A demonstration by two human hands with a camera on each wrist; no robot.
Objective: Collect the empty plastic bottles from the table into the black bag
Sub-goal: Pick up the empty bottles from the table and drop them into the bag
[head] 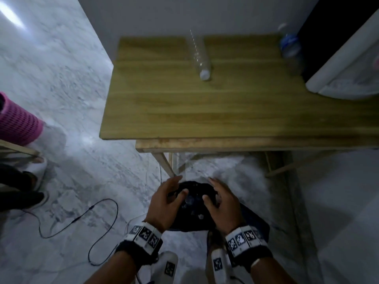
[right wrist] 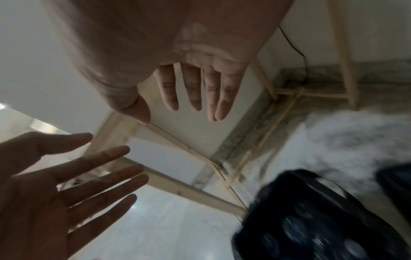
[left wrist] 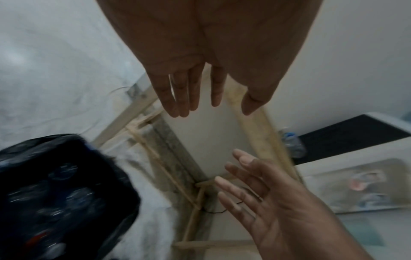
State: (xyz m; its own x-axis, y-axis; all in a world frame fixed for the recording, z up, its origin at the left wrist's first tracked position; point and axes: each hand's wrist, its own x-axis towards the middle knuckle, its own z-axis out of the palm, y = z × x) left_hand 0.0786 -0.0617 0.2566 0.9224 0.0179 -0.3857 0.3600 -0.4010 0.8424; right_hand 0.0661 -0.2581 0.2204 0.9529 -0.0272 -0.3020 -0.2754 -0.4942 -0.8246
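- Nearest, the left hand and right hand hover over the mouth of the black bag on the floor; both have fingers spread wide and straight, and neither holds anything.
- Inside the bag, pale caps and clear plastic suggest bottles already collected, though blur hides how many.
- Just beyond the bag stands the wooden table, its legs rising from the marble floor.
- Farther back, a clear bottle lies on its side near the table's middle, cap toward the person.
- Farthest, a blue-labelled bottle stands upright at the back right corner, just beside a white appliance.
- Risks, as I judge them: the lying bottle could roll off if nudged during a reach; the unheld bag may slump shut, so a dropped bottle would bounce onto the floor.
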